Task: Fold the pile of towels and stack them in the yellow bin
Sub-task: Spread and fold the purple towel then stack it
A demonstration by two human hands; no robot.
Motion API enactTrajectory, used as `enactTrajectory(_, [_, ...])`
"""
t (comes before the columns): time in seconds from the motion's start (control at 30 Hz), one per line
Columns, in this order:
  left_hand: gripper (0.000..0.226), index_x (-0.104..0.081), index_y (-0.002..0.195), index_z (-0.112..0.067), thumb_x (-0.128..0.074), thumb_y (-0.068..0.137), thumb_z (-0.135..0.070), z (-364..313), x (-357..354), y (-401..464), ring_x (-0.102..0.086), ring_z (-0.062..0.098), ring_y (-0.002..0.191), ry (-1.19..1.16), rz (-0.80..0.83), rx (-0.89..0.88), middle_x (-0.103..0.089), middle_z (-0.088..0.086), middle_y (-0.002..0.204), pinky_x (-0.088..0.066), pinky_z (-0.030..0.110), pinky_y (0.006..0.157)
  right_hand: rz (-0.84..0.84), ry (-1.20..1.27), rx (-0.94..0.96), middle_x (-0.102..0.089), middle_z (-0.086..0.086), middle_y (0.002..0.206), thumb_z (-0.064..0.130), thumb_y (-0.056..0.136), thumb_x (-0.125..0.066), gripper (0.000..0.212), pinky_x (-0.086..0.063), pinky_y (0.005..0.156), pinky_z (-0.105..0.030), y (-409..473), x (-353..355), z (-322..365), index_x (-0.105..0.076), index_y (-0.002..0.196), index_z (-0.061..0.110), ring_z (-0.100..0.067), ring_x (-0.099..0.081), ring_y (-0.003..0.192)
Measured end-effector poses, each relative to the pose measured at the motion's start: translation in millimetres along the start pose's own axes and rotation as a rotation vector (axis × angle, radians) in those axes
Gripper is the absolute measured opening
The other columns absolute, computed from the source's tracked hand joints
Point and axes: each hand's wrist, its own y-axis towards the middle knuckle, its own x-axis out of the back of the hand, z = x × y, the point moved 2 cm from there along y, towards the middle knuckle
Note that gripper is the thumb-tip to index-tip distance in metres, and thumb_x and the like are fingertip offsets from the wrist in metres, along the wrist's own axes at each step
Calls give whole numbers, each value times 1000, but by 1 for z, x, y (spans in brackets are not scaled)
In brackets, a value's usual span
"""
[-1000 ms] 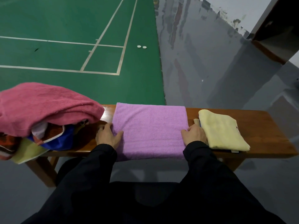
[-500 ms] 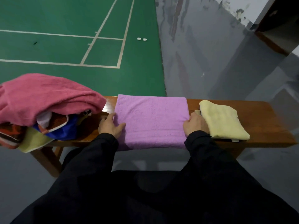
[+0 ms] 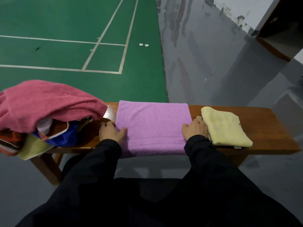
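Both hands stay at the purple towel's side edges as a second ago; only the head camera has shifted.

Head view: the purple towel (image 3: 153, 128) lies flat across the middle of the bench (image 3: 268, 128), its near part hanging over the front edge, likely spread for another fold. The left hand (image 3: 111, 133) rests at its left edge, thumb on the cloth; the right hand (image 3: 195, 129) sits at the right edge. Whether the fingers pinch cloth, I cannot tell. A folded yellow towel (image 3: 224, 126) lies aside towards the bench's right end, the unfolded pile (image 3: 44, 112) heaped on the left end. No yellow bin shows.
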Motion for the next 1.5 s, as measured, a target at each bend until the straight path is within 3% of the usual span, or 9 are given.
enactTrajectory(0.17, [22, -65, 100, -16, -62, 90, -36, -14, 1, -7, -60, 40, 104, 53, 26, 11, -63, 16, 111, -49, 41, 89, 90, 117, -107, -51, -18, 143, 19, 97, -61, 42, -49, 99, -43, 8, 6, 2, -53, 132, -2, -41, -57, 119])
enactTrajectory(0.33, [16, -49, 100, -14, -63, 92, -17, -16, 4, -7, -58, 29, 86, -386, 53, -30, -58, 2, 89, -42, 31, 69, 115, 426, -123, -60, -18, 91, 12, 88, -60, 13, -51, 77, -43, 22, 2, 3, -62, 95, 0, -37, -59, 86])
enactTrajectory(0.47, [62, -42, 149, -17, -66, 92, -10, -15, 10, 2, -62, 21, 101, -562, 140, -78, -57, 2, 123, -53, 30, 91, 173, 721, -69, -50, -7, 145, 0, 85, -66, 70, -46, 109, -39, 21, 3, 0, -42, 150, 11, -27, -52, 129])
enactTrajectory(0.63, [30, -77, 106, -17, -55, 97, 1, -19, 26, 1, -47, 1, 54, -662, 77, -133, -68, 2, 90, -37, 10, 46, 242, 905, 49, -58, -3, 145, -11, 89, -56, 54, -48, 109, -36, 22, 20, -13, -67, 133, 19, -21, -58, 126])
enactTrajectory(0.73, [33, -76, 102, -20, -55, 96, 5, -22, 47, -3, -60, -4, 78, -794, 50, -178, -71, -6, 99, -45, 5, 65, 270, 991, 70, -67, -3, 131, -13, 86, -57, 49, -54, 94, -28, 23, 41, -22, -76, 112, 25, -22, -63, 118])
enactTrajectory(0.83, [39, -73, 113, -20, -58, 92, 10, -27, 63, -9, -61, 1, 99, -868, 65, -222, -69, -9, 112, -48, 6, 77, 294, 896, 159, -67, 2, 127, -10, 91, -58, 49, -56, 88, -28, 18, 69, -28, -71, 127, 21, -19, -63, 116])
enactTrajectory(1.17, [22, -70, 113, -16, -64, 95, -5, -43, 117, -27, -67, 10, 94, -635, -207, -520, -71, -4, 101, -51, 15, 85, 33, 466, 474, -61, 0, 109, 18, 97, -69, 9, -49, 88, -32, 12, 125, -25, -74, 103, 19, -20, -60, 101])
enactTrajectory(1.3, [16, -73, 108, -10, -66, 96, -17, -57, 142, -16, -56, 16, 101, -398, -379, -571, -55, 4, 110, -46, 19, 83, -36, 549, 460, -60, 1, 126, 23, 95, -72, 12, -47, 100, -36, 22, 138, -14, -74, 103, 14, -16, -57, 111])
enactTrajectory(1.5, [13, -71, 105, -17, -61, 96, -17, -93, 171, 9, -67, 18, 90, -500, -359, -614, -71, 2, 98, -56, 33, 82, -149, 775, 493, -73, 4, 94, 22, 97, -69, 9, -58, 81, -33, 39, 168, 13, -73, 104, 25, -16, -70, 92])
